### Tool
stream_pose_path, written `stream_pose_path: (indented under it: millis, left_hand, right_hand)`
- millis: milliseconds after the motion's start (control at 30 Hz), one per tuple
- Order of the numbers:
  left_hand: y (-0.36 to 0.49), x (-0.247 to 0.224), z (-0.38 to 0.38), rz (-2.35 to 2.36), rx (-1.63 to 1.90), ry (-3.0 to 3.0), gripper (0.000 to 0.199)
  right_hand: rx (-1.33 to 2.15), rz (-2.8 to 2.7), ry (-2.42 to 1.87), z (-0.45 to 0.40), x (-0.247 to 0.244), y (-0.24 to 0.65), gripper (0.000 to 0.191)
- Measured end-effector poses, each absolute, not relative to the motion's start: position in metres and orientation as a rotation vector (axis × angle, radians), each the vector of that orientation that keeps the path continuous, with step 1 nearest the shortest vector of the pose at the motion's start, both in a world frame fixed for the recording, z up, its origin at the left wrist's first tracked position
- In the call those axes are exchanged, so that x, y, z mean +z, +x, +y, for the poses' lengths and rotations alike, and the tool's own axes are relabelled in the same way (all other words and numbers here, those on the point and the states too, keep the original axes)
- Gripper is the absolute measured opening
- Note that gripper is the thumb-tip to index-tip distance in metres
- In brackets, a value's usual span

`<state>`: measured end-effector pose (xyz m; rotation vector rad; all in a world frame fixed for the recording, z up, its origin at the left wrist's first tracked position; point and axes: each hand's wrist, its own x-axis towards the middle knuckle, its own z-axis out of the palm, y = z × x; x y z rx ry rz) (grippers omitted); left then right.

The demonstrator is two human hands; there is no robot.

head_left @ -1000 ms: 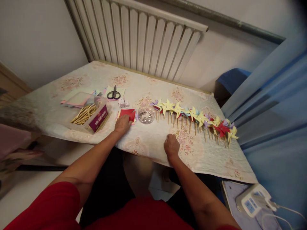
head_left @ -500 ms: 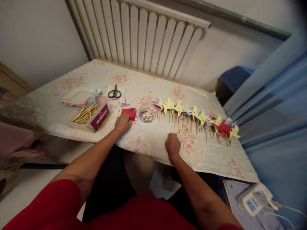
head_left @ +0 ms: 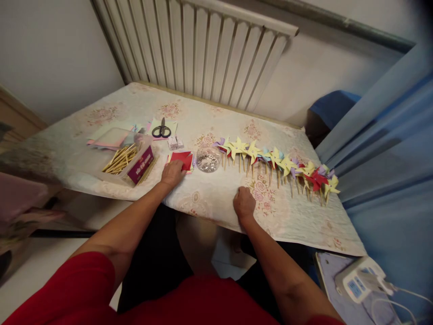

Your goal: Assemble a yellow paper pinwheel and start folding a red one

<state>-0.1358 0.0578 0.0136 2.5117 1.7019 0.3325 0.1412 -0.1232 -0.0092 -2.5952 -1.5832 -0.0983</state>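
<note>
My left hand (head_left: pixel 172 174) lies at the near left corner of a small stack of cut paper squares, its curled fingers touching the red paper (head_left: pixel 181 159) on top. Slits show at the red sheet's corner. My right hand (head_left: pixel 244 204) rests as a closed fist near the table's front edge; the inside of the fist is hidden. Just right of the stack sits a round clear container (head_left: pixel 207 160) of small shiny pieces. Several paper pinwheels (head_left: pixel 253 152) on sticks lie in a row beyond my right hand.
On the left stands a plastic box (head_left: pixel 130 178) of wooden sticks. Scissors (head_left: pixel 162 130) lie on coloured paper, with small white boxes (head_left: pixel 175 143) nearby. A radiator (head_left: pixel 203 49) runs behind the table; a blue curtain (head_left: pixel 389 149) and a power strip (head_left: pixel 358 280) are on the right.
My left fingers have shifted slightly on the red paper. My right fist stays in place, and the view has tilted very little.
</note>
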Motion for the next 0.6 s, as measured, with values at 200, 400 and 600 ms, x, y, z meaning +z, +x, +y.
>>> stream_pose_path:
  millis: [200,400,600]
  left_hand:
    - [-0.138,0.012,0.061,1.68,0.339,2.512,0.017]
    - [-0.142,0.015,0.065,1.643,0.316,2.516,0.016]
    - [-0.143,0.014,0.069,1.612,0.328,2.5,0.021]
  right_hand:
    - [-0.101,-1.587,-2.596,-0.124,-0.008,0.141,0.019]
    - [-0.084,-1.581,-2.607,-0.123,-0.007,0.14,0.02]
    - [-0.091,-1.583,-2.597,-0.124,-0.007,0.14,0.019]
